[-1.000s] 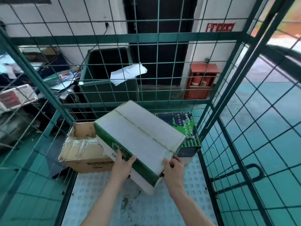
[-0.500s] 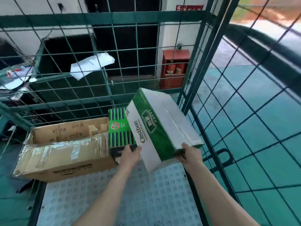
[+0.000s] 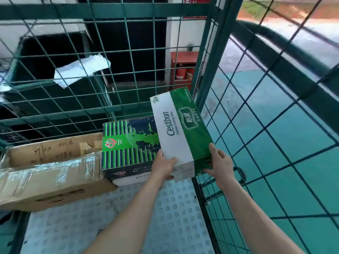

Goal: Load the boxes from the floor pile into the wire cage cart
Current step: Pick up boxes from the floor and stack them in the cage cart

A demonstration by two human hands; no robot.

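Green-and-white water box, printed "C'estbon", is held tilted in both our hands inside the wire cage cart, at its far right corner. The far end of the box rises toward the green corner post, and the near end sits lower, above the cart floor. We cannot tell whether its underside rests on anything.

Our left hand grips the near left corner, thumb lying on the white top face and fingers curled underneath. Our right hand clasps the near right corner, thumb on the green side face and fingers wrapped round the end. Both forearms reach in from the near edge of the cart.

Just to the left, touching or almost touching the held box, a striped box in green, white and dark blue stands on the floor against the far edge. Left of that, a long brown cardboard box with shiny tape and an open top flap lies along the far left part of the floor, pressed against the striped one.

The floor is a pale sheet covered in raised dots. Green mesh forms the cart's right side, with teal ground beyond it. Behind the far mesh stand a red cabinet and a dark green bin with a white sheet draped over its rim.
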